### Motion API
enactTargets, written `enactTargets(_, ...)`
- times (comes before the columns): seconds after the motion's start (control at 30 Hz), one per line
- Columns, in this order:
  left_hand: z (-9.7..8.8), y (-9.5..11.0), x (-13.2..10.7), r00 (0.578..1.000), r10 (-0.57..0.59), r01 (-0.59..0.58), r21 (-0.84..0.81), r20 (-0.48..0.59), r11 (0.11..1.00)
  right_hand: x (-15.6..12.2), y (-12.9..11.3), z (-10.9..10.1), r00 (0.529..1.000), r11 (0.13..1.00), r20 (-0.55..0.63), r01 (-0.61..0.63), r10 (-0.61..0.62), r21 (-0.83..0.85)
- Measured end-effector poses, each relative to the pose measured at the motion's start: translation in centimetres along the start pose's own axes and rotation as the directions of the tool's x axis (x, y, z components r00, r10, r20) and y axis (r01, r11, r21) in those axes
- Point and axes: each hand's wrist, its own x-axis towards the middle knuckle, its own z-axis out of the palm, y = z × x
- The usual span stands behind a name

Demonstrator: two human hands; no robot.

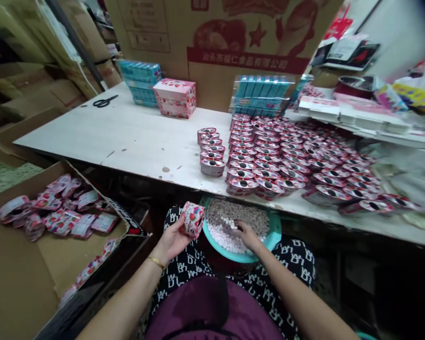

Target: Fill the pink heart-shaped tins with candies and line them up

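Note:
My left hand holds a small pink strawberry-print container above my lap, fingers wrapped round it. My right hand reaches into a teal basin on my lap that is full of small pink and white candies; its fingers are curled among them. Just beyond the basin, rows of the same round printed containers with a dark hole in the lid lie on the white table.
A cardboard box at my left holds several pink packets. A pink printed carton, blue packs, wrapped blue packs and scissors sit farther back. Big cartons stand behind; flat white-pink boxes lie at right.

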Motion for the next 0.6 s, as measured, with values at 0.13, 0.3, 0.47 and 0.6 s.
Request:
enactTargets(0.13,1.2,-2.9,4.2,0.998,-0.054,0.053,-0.034,-0.033,0.998,-2.6,-2.5,-5.1,0.996,0.997,0.035,0.080,-0.080,0.003)
enactTargets(0.3,2.6,-5.9,6.4,0.991,-0.117,0.112,-0.080,-0.068,0.991,-5.2,-7.7,-9.8,0.984,0.955,0.130,0.151,-0.121,-0.256)
enactTargets(0.47,3.4,-7.5,6.6,0.982,-0.145,0.137,-0.075,-0.121,0.988,-6.0,-12.2,-10.5,0.985,0.731,0.170,0.139,-0.033,-0.668)
enactTargets(0.6,3.1,-7.8,6.7,0.982,-0.145,0.138,-0.058,-0.125,0.989,-5.8,-14.9,-9.3,0.983,0.547,0.183,0.150,0.007,-0.824)
